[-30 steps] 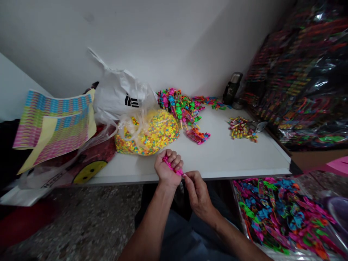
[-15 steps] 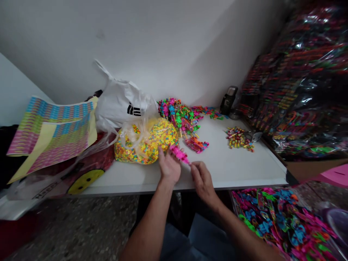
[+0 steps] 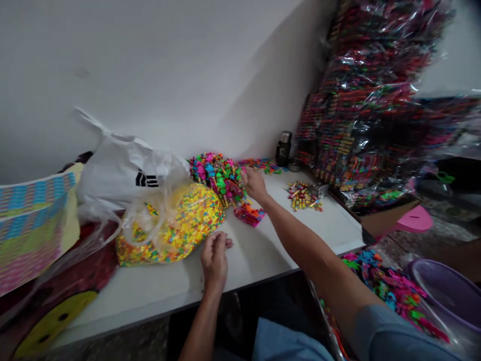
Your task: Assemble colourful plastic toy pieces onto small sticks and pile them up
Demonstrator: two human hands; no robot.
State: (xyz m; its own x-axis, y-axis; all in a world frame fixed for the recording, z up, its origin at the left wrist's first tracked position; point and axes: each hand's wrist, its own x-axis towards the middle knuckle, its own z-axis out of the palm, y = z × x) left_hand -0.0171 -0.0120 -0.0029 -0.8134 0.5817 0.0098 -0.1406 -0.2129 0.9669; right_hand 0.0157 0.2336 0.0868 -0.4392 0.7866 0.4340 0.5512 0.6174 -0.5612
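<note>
My left hand [image 3: 215, 260] rests above the white table [image 3: 255, 255] near its front edge, fingers curled together; whatever they may hold is hidden. My right hand [image 3: 254, 184] reaches to the right side of a heap of colorful plastic pieces [image 3: 216, 173], and its fingertips are too unclear to show a grip. Beside my left hand lies a clear bag of small yellow and multicolored bits [image 3: 180, 225]. A small red, pink and blue bundle [image 3: 249, 214] sits below my right hand.
Small red and yellow pieces [image 3: 303, 195] lie at the right, near a dark thermos [image 3: 283, 149]. Tall plastic-wrapped stacks [image 3: 361, 100] stand behind. A white bag [image 3: 112, 170] and printed sheets [image 3: 33, 220] are at left. Below right are a filled container and a purple bucket [image 3: 447, 291].
My right hand has moved up and away to the heap. The pink piece held between both hands is no longer visible. My left fingers have curled, and the view has turned right.
</note>
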